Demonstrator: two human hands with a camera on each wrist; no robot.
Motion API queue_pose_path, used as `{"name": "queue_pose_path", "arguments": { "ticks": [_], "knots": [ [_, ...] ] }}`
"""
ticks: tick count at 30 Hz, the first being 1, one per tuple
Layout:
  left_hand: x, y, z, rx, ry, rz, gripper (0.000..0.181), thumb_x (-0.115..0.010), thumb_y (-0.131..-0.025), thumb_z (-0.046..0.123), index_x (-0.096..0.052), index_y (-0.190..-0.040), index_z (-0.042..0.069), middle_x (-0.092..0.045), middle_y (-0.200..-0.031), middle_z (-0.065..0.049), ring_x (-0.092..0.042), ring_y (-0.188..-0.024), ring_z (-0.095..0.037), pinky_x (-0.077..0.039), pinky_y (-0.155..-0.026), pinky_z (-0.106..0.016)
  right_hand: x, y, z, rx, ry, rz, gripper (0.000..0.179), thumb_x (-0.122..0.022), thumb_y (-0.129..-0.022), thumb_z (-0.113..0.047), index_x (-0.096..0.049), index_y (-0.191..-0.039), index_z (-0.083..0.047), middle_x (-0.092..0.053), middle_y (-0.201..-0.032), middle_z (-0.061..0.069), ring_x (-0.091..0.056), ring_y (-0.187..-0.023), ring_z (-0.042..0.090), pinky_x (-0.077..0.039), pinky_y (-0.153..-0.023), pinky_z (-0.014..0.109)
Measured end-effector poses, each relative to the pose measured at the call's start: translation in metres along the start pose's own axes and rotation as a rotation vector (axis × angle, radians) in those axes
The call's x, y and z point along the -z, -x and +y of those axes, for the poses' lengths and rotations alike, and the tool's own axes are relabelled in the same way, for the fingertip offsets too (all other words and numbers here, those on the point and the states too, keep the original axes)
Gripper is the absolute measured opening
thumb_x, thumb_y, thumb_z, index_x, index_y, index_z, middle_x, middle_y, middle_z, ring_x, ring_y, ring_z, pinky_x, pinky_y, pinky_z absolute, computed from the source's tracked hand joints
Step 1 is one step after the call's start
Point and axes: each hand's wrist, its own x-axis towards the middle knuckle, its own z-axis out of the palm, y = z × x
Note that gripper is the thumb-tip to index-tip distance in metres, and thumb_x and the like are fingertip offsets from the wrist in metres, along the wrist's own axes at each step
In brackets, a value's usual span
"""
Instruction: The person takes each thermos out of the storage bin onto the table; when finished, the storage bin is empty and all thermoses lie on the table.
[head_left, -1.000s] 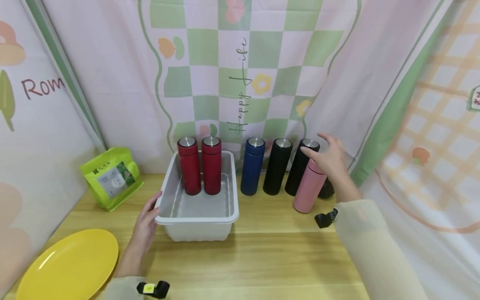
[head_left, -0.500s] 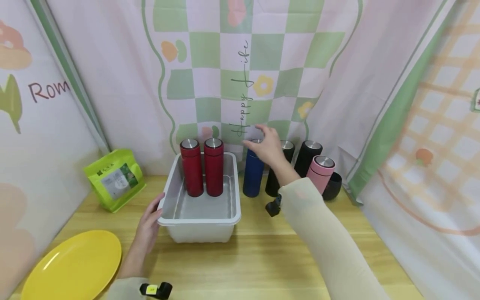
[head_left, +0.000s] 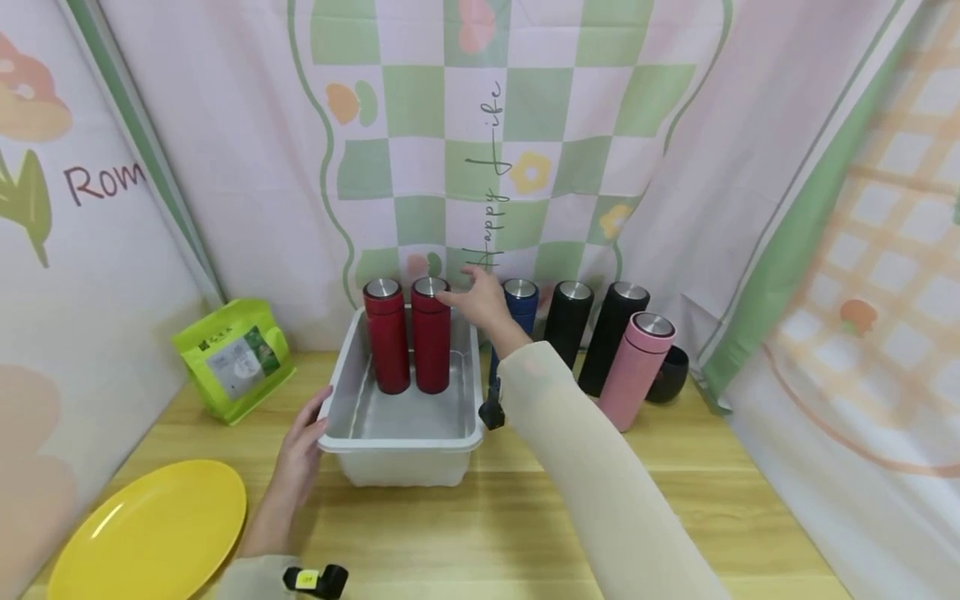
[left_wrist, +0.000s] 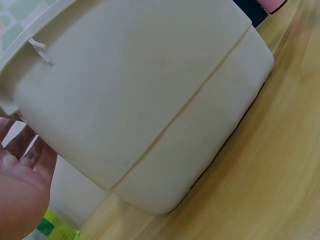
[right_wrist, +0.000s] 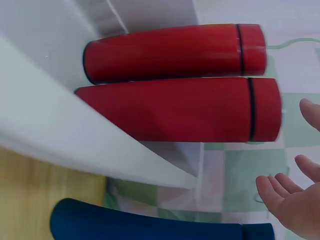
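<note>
Two red thermos bottles [head_left: 387,340] stand upright inside a white plastic bin [head_left: 401,444]. My right hand [head_left: 486,302] is in the air just right of the nearer red bottle's steel lid, thumb and fingers spread apart and holding nothing. In the right wrist view the same hand [right_wrist: 295,200] appears beyond the red bottle caps [right_wrist: 265,110]. Part of a blue thermos [head_left: 521,304] is hidden behind my right wrist. My left hand [head_left: 298,454] rests at the bin's left front corner, fingers against its rim; the left wrist view shows the palm [left_wrist: 25,185] beside the bin wall [left_wrist: 135,100].
Right of the blue bottle stand two black thermoses [head_left: 567,321], a pink thermos [head_left: 637,371] and a round black object [head_left: 669,375]. A green pouch [head_left: 236,358] stands at the back left. A yellow plate [head_left: 150,533] lies at the front left of the wooden table [head_left: 480,533].
My right hand has moved left, from above the pink thermos, past the black and blue ones, to beside the red lids. The left hand stays at the bin.
</note>
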Motion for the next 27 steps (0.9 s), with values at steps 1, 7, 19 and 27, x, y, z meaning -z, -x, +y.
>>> {"name": "queue_pose_path", "arguments": {
  "ticks": [1, 7, 19, 27],
  "knots": [
    [0.000, 0.000, 0.000, -0.001, 0.000, 0.000, 0.045, -0.041, -0.103, 0.012, -0.045, -0.147, 0.019, -0.032, -0.148, -0.002, -0.036, -0.124, -0.006, -0.032, -0.099, -0.021, -0.003, -0.001, 0.001, -0.005, 0.005, 0.001, 0.070, -0.074, -0.087, -0.033, -0.043, -0.145, -0.009, -0.042, -0.144, 0.017, -0.041, -0.130, 0.032, -0.038, -0.101, 0.043],
    [-0.001, 0.000, -0.002, -0.023, 0.021, -0.002, 0.043, -0.042, -0.103, 0.011, -0.052, -0.141, 0.025, -0.037, -0.143, 0.004, -0.039, -0.122, -0.005, -0.033, -0.098, -0.022, -0.022, -0.004, 0.001, -0.013, 0.046, -0.004, 0.069, -0.074, -0.087, -0.033, -0.044, -0.144, -0.008, -0.045, -0.142, 0.017, -0.041, -0.130, 0.032, -0.037, -0.103, 0.043],
    [-0.001, 0.000, -0.003, -0.054, 0.044, -0.011, 0.042, -0.041, -0.103, 0.009, -0.056, -0.137, 0.029, -0.044, -0.135, 0.014, -0.041, -0.121, -0.002, -0.033, -0.097, -0.022, -0.042, -0.009, -0.005, 0.013, 0.118, 0.000, 0.068, -0.073, -0.088, -0.028, -0.041, -0.144, -0.006, -0.049, -0.137, 0.017, -0.047, -0.124, 0.030, -0.040, -0.100, 0.042],
    [-0.002, 0.000, -0.002, -0.043, 0.040, -0.007, 0.043, -0.040, -0.103, 0.009, -0.055, -0.138, 0.028, -0.043, -0.136, 0.012, -0.041, -0.121, -0.003, -0.034, -0.097, -0.023, -0.047, -0.008, -0.010, -0.001, 0.101, 0.019, 0.066, -0.073, -0.089, -0.026, -0.043, -0.144, -0.010, -0.048, -0.137, 0.016, -0.048, -0.122, 0.029, -0.041, -0.098, 0.042]
  ]
}}
